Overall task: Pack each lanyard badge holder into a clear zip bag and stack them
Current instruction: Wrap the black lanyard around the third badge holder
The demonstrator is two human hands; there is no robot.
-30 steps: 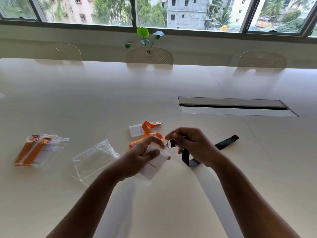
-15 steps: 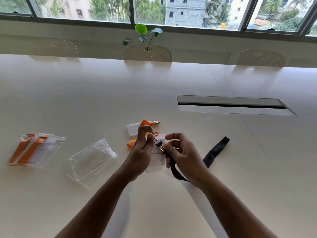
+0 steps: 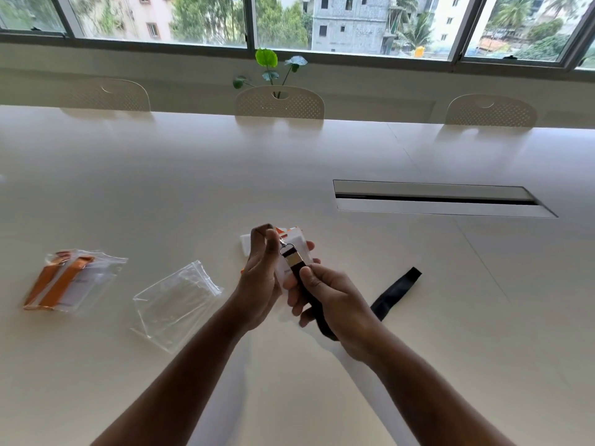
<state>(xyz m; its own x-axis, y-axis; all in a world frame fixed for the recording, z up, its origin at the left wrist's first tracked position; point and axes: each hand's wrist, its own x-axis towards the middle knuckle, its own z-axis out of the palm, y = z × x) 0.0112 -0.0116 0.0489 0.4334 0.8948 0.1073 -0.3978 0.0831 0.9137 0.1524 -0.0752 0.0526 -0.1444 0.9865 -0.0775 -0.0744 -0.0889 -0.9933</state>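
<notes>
From the head view, the left hand pinched the metal clip of a black lanyard; the right hand gripped its strap against a white badge holder, above the pale table by windows.

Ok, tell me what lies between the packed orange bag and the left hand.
In the head view, the empty clear zip bags lie on the table between the packed orange bag and the left hand.
</notes>
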